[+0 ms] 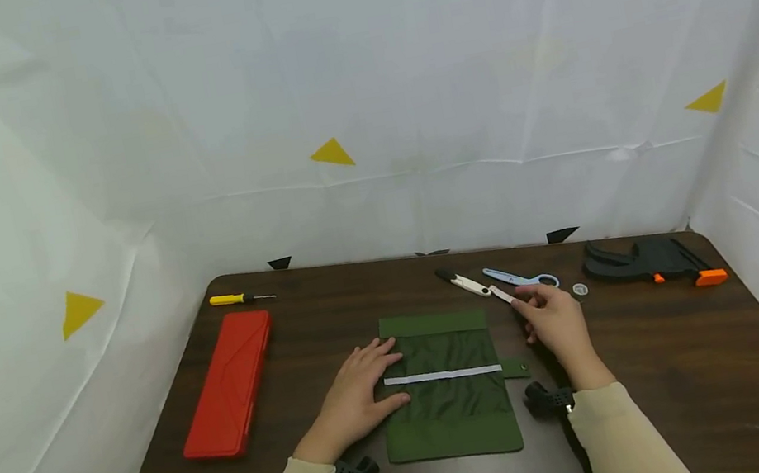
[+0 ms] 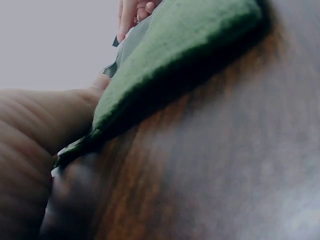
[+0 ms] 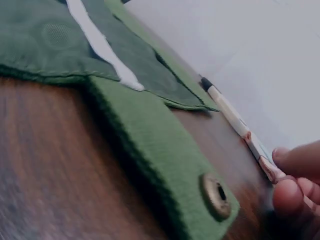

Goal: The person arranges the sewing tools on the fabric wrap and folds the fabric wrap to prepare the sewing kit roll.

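A green fabric pouch (image 1: 454,435) lies spread on the table, a white band (image 1: 443,376) across its middle and a strap with a metal snap (image 3: 216,197) at its right side. The left hand (image 1: 357,399) rests with spread fingers on the pouch's left edge; its thumb touches the fabric in the left wrist view. Right of the pouch, the right hand (image 1: 555,324) pinches the near end of a slim white tool with a black tip (image 1: 469,284) between thumb and fingers. In the right wrist view the same tool (image 3: 229,111) slants away from the fingertips.
Light blue scissors (image 1: 518,278) and a small round piece (image 1: 580,289) lie beyond the right hand. A black clamp with orange parts (image 1: 647,259) is at the back right. A red case (image 1: 229,383) and a yellow screwdriver (image 1: 229,299) lie at the left.
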Demonstrator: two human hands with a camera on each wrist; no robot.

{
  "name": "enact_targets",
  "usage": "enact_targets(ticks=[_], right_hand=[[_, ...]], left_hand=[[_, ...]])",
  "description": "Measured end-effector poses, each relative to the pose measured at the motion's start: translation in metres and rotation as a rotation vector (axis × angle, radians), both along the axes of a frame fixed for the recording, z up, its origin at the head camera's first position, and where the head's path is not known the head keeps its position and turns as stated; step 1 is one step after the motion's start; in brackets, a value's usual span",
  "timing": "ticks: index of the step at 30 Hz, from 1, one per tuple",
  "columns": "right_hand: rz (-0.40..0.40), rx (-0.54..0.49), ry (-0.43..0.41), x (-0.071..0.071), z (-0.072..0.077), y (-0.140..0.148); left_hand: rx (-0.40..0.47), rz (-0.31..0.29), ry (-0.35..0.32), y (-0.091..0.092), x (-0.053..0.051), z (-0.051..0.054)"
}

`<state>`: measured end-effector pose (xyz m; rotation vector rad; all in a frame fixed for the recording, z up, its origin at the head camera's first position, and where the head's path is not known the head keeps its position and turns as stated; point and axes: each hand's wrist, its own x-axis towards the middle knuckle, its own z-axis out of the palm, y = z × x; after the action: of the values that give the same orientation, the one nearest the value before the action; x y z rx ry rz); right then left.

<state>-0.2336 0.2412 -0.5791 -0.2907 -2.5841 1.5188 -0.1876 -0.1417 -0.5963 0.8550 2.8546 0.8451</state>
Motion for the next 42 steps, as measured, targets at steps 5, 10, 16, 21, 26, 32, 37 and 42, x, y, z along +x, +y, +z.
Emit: enact_targets(ticks=[5, 10, 16, 21, 26, 32, 37, 42], right_hand=[[-0.023, 0.027, -0.008, 0.002, 0.003, -0.006], [-0.028, 0.034, -0.042, 0.006, 0.001, -0.009], [-0.014, 0.078, -0.001, 0.007, 0.003, -0.011], [-0.021, 0.1, 0.031, 0.005, 0.003, -0.015], [-0.011, -0.105, 0.068, 0.003, 0.009, -0.017], [0.056, -0.565, 0.135, 0.007, 0.02, -0.031], [0.186, -0.694, 0.103, 0.012, 0.029, -0.055], [0.332, -0.677, 0.026, 0.02, 0.033, -0.088]], left_hand=[[-0.019, -0.008, 0.006, -0.002, -0.001, 0.002], [-0.009, -0.005, 0.001, -0.004, 0.005, -0.001], [-0.001, 0.008, -0.004, -0.007, 0.004, -0.002], [0.033, 0.032, -0.033, -0.013, 0.007, 0.0], [0.073, 0.026, -0.03, -0.016, 0.009, 0.002], [0.138, 0.028, -0.057, -0.021, 0.009, 0.004], [0.167, 0.08, -0.107, -0.023, 0.012, 0.003], [0.147, 0.095, -0.072, -0.021, 0.013, 0.003]])
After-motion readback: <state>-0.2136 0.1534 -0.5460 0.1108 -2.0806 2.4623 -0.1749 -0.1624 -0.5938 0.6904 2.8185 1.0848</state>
